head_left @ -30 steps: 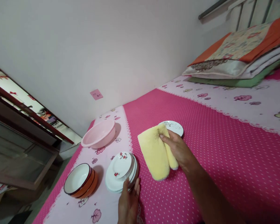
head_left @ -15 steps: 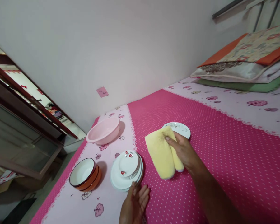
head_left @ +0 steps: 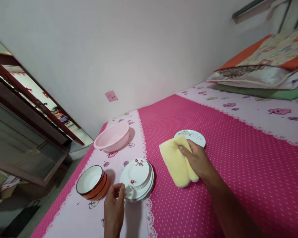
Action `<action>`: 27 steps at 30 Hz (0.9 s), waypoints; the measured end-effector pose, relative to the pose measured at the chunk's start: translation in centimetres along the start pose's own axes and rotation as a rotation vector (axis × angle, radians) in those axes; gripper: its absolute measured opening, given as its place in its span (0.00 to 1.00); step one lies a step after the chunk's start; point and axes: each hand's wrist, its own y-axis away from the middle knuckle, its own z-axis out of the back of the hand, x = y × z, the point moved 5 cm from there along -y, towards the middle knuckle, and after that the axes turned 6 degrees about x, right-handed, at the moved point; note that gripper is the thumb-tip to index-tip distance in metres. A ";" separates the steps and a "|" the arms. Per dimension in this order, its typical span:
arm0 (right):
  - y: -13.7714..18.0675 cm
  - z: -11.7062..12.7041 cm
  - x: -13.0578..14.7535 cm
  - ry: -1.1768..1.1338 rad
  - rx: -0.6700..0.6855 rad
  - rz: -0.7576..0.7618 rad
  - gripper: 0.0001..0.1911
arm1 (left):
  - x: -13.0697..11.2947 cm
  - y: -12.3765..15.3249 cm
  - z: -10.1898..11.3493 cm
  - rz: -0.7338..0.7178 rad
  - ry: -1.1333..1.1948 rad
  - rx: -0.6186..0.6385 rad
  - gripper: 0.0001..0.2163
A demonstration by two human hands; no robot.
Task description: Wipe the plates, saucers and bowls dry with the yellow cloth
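Observation:
My right hand [head_left: 196,158] grips a folded yellow cloth [head_left: 175,162] that hangs down from its fingers. Just behind that hand lies a white plate [head_left: 194,136] with a faint floral pattern, partly covered by the cloth and fingers. My left hand [head_left: 115,203] is by the left front edge of a plate stack, its fingers bent and thumb apart, with nothing seen in it. Small white plates with red flowers [head_left: 138,172] sit on larger white plates [head_left: 149,191] in that stack. Left of it stand nested orange bowls [head_left: 103,190] with white insides and dark rims.
A pink basin [head_left: 111,140] rests farther back near the wall. Pink and white bedding [head_left: 159,119] lies under everything. Folded bedding and cushions [head_left: 258,74] are piled at the right. On the left are a doorway and a glass-paned cabinet [head_left: 27,145].
My left hand has moved left and slightly up, from the front of the plate stack to its left side, and its fingers have curled. The right hand still holds the cloth. The view shifted slightly.

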 end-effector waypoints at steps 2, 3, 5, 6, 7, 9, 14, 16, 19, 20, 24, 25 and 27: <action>0.1 -0.2 0.0 0.099 0.033 0.010 0.12 | -1.4 -2.2 -0.6 -0.050 -0.176 -0.007 0.24; 0.1 -0.4 -0.1 0.161 0.056 0.012 0.10 | -1.7 -3.3 -0.9 -0.046 -0.261 0.002 0.24; 0.3 -0.9 -0.1 0.314 0.105 0.021 0.08 | -1.9 -5.2 -1.4 -0.014 -0.413 0.041 0.22; 0.3 -1.2 -0.2 0.393 0.132 0.028 0.07 | -1.8 -5.9 -1.6 -0.004 -0.467 0.065 0.21; 0.4 -1.6 -0.2 0.462 0.163 0.033 0.06 | -1.8 -6.4 -1.8 0.000 -0.503 0.087 0.19; 0.5 -2.3 -0.4 0.567 0.235 0.029 0.07 | -1.8 -7.1 -2.1 -0.007 -0.524 0.118 0.15; 1.2 -4.3 -1.9 0.645 0.418 -0.008 0.12 | -1.7 -7.2 -2.4 0.000 -0.507 0.106 0.10; 1.5 -4.8 -2.6 0.605 0.461 -0.032 0.14 | -1.4 -7.2 -2.4 0.015 -0.488 0.094 0.15; 1.7 -5.3 -3.3 0.564 0.480 -0.069 0.16 | -1.0 -7.4 -2.4 0.025 -0.459 0.102 0.22; 1.7 -5.4 -3.5 0.565 0.489 -0.079 0.17 | -0.9 -7.4 -2.5 0.023 -0.455 0.108 0.21; 2.0 -5.8 -4.8 0.581 0.540 -0.119 0.18 | -0.6 -7.8 -2.5 0.003 -0.444 0.101 0.13; 2.1 -5.8 -5.2 0.580 0.549 -0.134 0.19 | -0.6 -7.9 -2.4 -0.007 -0.437 0.090 0.11; 2.2 -5.9 -6.0 0.593 0.575 -0.169 0.19 | -0.7 -8.2 -2.4 -0.027 -0.416 0.068 0.10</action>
